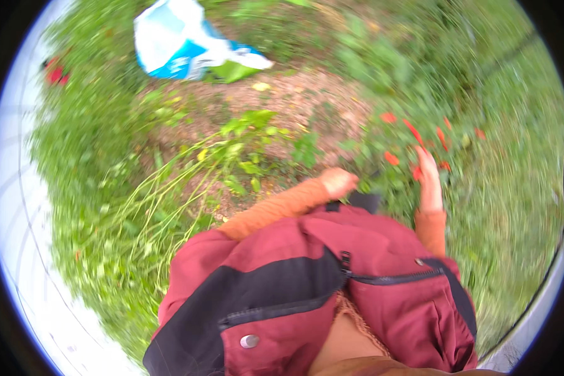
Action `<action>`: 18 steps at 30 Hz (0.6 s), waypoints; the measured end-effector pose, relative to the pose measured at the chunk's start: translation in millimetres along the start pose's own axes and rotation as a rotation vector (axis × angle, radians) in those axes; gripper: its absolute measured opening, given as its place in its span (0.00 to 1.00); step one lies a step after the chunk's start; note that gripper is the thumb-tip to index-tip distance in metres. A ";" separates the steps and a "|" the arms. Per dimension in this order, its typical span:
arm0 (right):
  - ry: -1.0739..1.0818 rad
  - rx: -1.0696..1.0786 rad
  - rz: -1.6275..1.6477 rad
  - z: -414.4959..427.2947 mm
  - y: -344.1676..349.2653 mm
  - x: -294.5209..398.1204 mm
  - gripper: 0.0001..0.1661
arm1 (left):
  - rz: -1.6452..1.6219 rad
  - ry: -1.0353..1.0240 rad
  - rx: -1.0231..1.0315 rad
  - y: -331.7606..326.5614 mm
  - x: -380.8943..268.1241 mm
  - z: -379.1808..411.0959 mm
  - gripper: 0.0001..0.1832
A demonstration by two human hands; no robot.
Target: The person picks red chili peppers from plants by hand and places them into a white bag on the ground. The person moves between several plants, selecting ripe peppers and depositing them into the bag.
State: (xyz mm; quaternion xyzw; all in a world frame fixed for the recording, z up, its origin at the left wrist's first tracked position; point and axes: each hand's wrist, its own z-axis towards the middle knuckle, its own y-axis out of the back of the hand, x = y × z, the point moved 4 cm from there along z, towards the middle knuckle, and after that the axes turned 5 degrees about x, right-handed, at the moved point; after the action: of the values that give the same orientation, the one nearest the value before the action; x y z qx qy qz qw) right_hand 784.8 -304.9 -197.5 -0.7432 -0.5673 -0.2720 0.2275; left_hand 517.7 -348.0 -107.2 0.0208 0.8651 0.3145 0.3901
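Observation:
My left hand (pixel 339 182), in an orange sleeve, is at the middle with its fingers curled, just beyond the front of my dark red jacket; what may be inside it is hidden. My right hand (pixel 426 167) reaches forward on the right among red peppers or red plant parts (pixel 414 132), too blurred to name surely. Red shows at its fingertips and beside its palm, but a grip cannot be made out. Several red pieces (pixel 391 158) lie or hang in the green leaves around it. A dark object (pixel 364 201) sits below my left hand, partly hidden by the jacket.
A white, blue and green plastic bag (pixel 183 47) lies at the upper left. Long pulled-looking green stems (pixel 169 188) spread left of my left arm over brown ground (pixel 305 98). Grass (pixel 507 188) is at the right. A red and black thing (pixel 56 71) is at the far left.

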 end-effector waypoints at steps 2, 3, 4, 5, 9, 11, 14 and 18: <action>-0.007 0.090 -0.031 -3.9 1.1 -1.3 0.23 | -0.043 0.028 -0.031 -0.2 1.5 -1.7 0.11; -0.057 -0.040 -0.163 -4.7 7.3 -1.7 0.22 | -0.052 0.038 -0.026 -0.6 3.0 -2.3 0.12; -0.036 0.006 -0.112 -7.9 7.9 -2.3 0.20 | -0.067 0.060 -0.042 -1.0 3.9 -3.9 0.13; -0.007 0.007 -0.064 -7.8 7.4 -1.6 0.19 | -0.083 0.024 -0.060 0.1 3.7 -5.2 0.13; 0.089 -0.082 -0.165 -2.8 22.8 -10.5 0.15 | -0.111 0.049 -0.070 -3.2 6.7 -7.3 0.13; 0.231 -0.155 -0.331 5.3 30.1 -11.6 0.12 | -0.121 0.067 -0.081 -5.9 9.5 -6.3 0.12; 0.375 -0.265 -0.310 6.6 37.9 4.0 0.09 | -0.089 0.027 -0.129 -7.2 11.9 -4.5 0.11; 0.455 -0.256 -0.103 -35.0 27.7 84.4 0.10 | -0.112 0.025 -0.158 -2.7 16.8 -6.2 0.11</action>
State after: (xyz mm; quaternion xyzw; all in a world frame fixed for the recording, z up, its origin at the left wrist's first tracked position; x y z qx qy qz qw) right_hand 824.1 -273.9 -116.2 -0.6557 -0.4996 -0.5131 0.2392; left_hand 502.3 -348.7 -116.9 -0.0622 0.8421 0.3599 0.3968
